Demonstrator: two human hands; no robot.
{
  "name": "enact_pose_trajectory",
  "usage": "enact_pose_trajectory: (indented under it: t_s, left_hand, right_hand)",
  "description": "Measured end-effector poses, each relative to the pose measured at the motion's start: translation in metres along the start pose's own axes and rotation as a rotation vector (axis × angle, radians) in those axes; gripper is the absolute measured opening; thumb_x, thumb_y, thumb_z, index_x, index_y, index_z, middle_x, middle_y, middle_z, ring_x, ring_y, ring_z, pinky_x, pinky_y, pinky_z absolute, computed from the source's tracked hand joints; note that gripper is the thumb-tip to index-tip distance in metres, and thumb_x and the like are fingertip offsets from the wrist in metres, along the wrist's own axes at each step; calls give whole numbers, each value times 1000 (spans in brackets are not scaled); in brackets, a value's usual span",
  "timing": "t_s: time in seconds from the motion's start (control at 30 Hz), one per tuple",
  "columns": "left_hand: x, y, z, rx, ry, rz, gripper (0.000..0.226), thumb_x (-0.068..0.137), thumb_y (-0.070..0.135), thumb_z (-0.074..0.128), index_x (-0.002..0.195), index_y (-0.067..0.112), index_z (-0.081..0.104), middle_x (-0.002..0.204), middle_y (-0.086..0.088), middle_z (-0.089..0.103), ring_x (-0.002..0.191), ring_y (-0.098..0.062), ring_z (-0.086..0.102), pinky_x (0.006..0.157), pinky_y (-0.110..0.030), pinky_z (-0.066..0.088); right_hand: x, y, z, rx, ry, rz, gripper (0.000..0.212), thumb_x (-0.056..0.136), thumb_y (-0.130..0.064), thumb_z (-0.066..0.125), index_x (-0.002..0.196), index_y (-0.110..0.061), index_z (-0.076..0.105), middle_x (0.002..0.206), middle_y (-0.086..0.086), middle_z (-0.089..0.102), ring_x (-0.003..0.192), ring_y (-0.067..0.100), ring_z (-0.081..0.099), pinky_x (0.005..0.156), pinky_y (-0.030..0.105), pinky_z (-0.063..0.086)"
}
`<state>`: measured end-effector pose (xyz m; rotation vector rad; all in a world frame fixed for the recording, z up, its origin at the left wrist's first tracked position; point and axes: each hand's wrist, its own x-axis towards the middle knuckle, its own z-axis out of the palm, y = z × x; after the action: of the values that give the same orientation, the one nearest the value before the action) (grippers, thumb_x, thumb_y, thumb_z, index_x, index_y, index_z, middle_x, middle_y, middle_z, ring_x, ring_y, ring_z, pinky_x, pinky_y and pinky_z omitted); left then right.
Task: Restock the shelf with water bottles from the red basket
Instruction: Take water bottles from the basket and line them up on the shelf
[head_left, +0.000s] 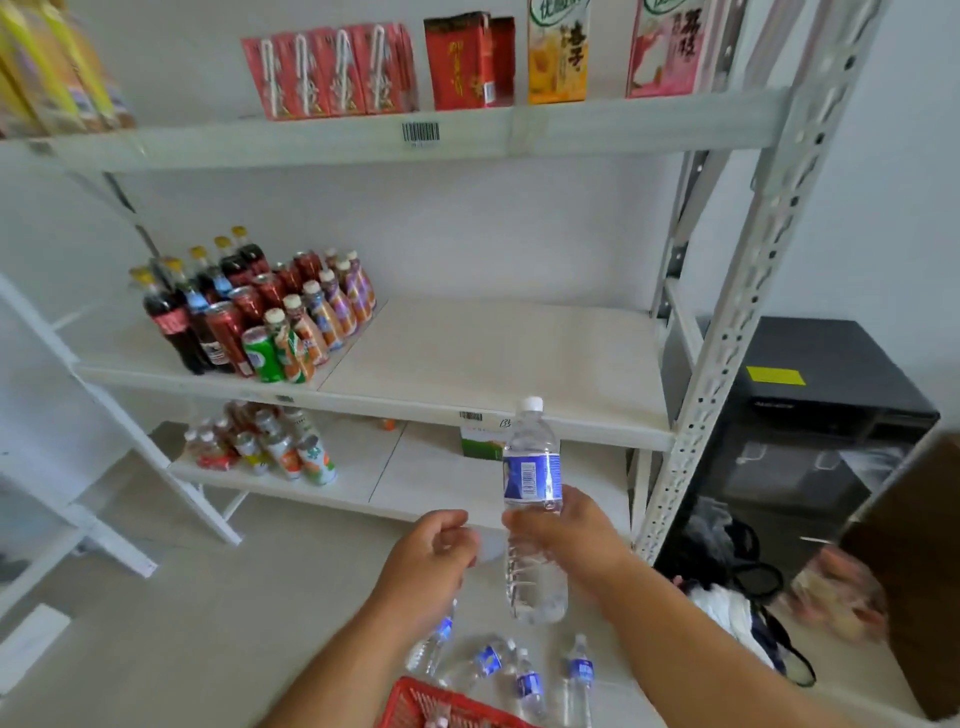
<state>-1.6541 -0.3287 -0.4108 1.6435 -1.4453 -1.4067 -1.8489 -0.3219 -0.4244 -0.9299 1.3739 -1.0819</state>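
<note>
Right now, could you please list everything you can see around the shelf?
water bottle: one, clear with blue label, upright in the right hand
water bottles: about four, clear, on the floor by the basket
basket: one, red, bottom edge
soda bottles and cans: many, mixed colours, middle shelf, left
small bottles: several, lower shelf, left
drink cartons: several, red, yellow, pink, top shelf
black box: one, right of shelf
left hand: empty, loosely curled
right hand: gripping the bottle
</note>
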Motion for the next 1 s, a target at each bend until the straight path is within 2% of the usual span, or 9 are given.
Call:
enact_pose_trajectory:
  t_s: [0.13,0.2,0.27,0.33,0.43,0.5,0.6,0.77,1.0]
  left_hand:
    - [7,18,-23,-1,32,38,32,93,37,67,124,34,63,106,13,73,100,-11,72,96,-44,58]
    - [17,24,-39,-9,48,69,43,82,48,68,123,35,64,104,14,73,100,-10,72,97,-46,58]
    - [30,26,-59,-16,51,91,48,79,51,68,124,34,64,105,12,73,99,-10,72,97,-47,57]
    - [45,29,-80,-20,42,106,42,85,46,67,125,35,63,110,13,71,102,-10,71,98,-46,57]
    - [76,31,-111,-27,43,133,50,77,53,66,124,37,62,115,13,69,106,-11,69,99,-46,56]
    - [98,33,-126,-9,45,142,49,75,55,64,121,39,62,117,13,69,108,-12,69,100,-46,55]
    - [125,48,-138,11,35,151,37,84,49,64,120,43,59,121,12,67,111,-13,67,101,-46,55]
    - [178,79,-129,43,55,151,40,96,39,63,134,35,53,124,12,65,115,-15,64,103,-45,54]
    - [242,101,-93,8,149,59,35,95,34,64,129,35,55,119,13,67,109,-13,66,99,-44,56]
  right_hand:
    - [16,-29,17,-64,77,-53,28,79,-17,88,102,-18,72,90,7,79,81,21,77,70,25,59]
    - [27,-43,30,-131,100,-75,28,79,-23,89,101,-23,72,88,1,79,79,16,78,63,18,56]
    - [42,-56,46,-172,129,-98,28,80,-26,88,102,-27,70,90,-3,78,82,13,76,62,16,53]
    - [61,-69,65,-221,163,-116,30,82,-29,86,104,-31,66,95,-5,75,87,14,74,66,20,53]
    - [96,-84,90,-328,222,-145,43,78,-36,86,114,-30,63,99,-5,73,90,14,72,81,34,62]
    - [117,-92,100,-360,244,-166,45,76,-34,88,114,-27,63,98,-6,73,88,14,72,85,39,63]
    - [150,-105,104,-385,259,-200,47,75,-31,89,115,-24,65,98,-5,74,88,14,72,84,36,62]
    - [213,-130,88,-402,216,-249,49,78,-29,90,116,-28,59,101,-9,70,89,5,67,71,19,50]
    - [323,-145,46,-437,140,-256,51,77,-24,90,117,-26,59,106,-3,70,91,15,67,78,26,51]
